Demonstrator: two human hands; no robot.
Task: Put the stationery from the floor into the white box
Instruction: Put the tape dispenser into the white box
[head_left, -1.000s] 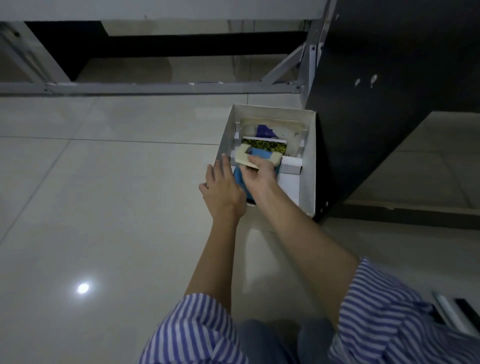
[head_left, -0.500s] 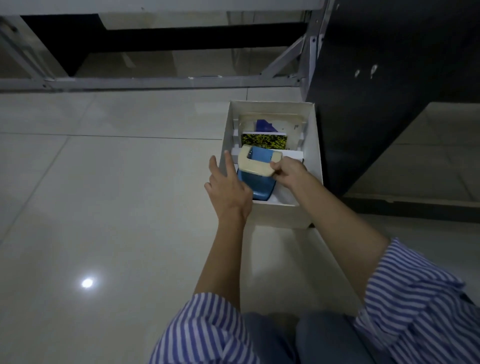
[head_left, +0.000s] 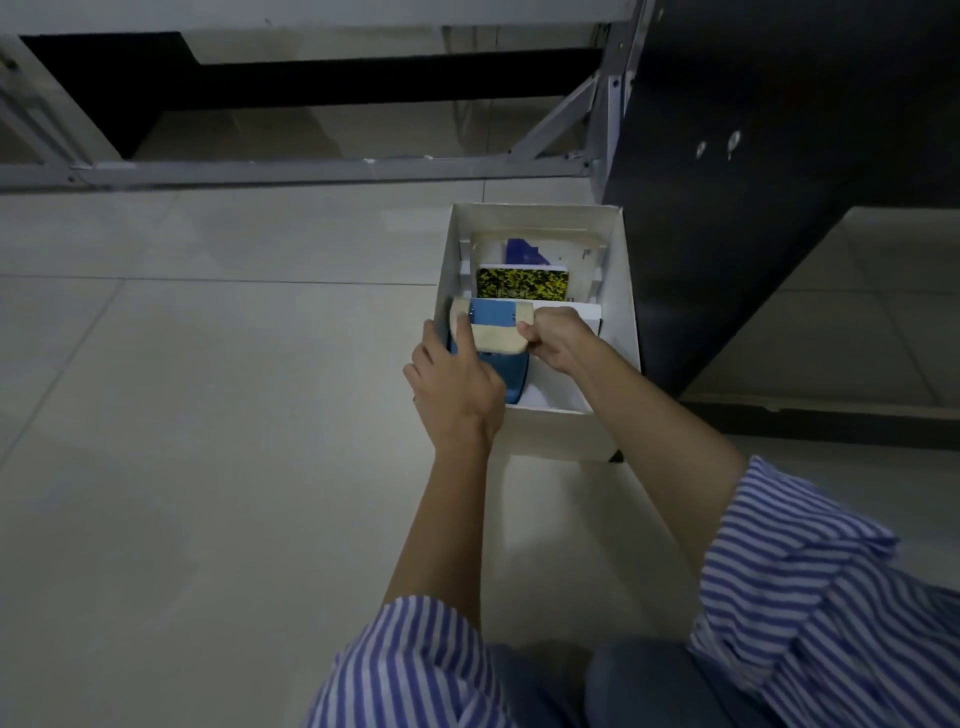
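The white box (head_left: 621, 291) stands on the tiled floor against a black cabinet. A blue and cream hole punch (head_left: 496, 332) sits over the box's near left part. My left hand (head_left: 457, 384) grips its left end, with fingers over the cream top. My right hand (head_left: 558, 338) pinches its right end. Behind it in the box stand a yellow-and-black patterned notebook (head_left: 522, 285), a white block (head_left: 587, 312) and a white frame with a purple piece (head_left: 524, 252).
The black cabinet (head_left: 753, 218) rises right of the box. A grey metal frame (head_left: 311, 169) runs across the floor behind. Pale floor tiles (head_left: 208, 415) spread to the left. My striped sleeves and knees fill the bottom of the view.
My left hand moved from the box's edge onto the hole punch's left end. The punch shifted slightly left and both hands hold it now.
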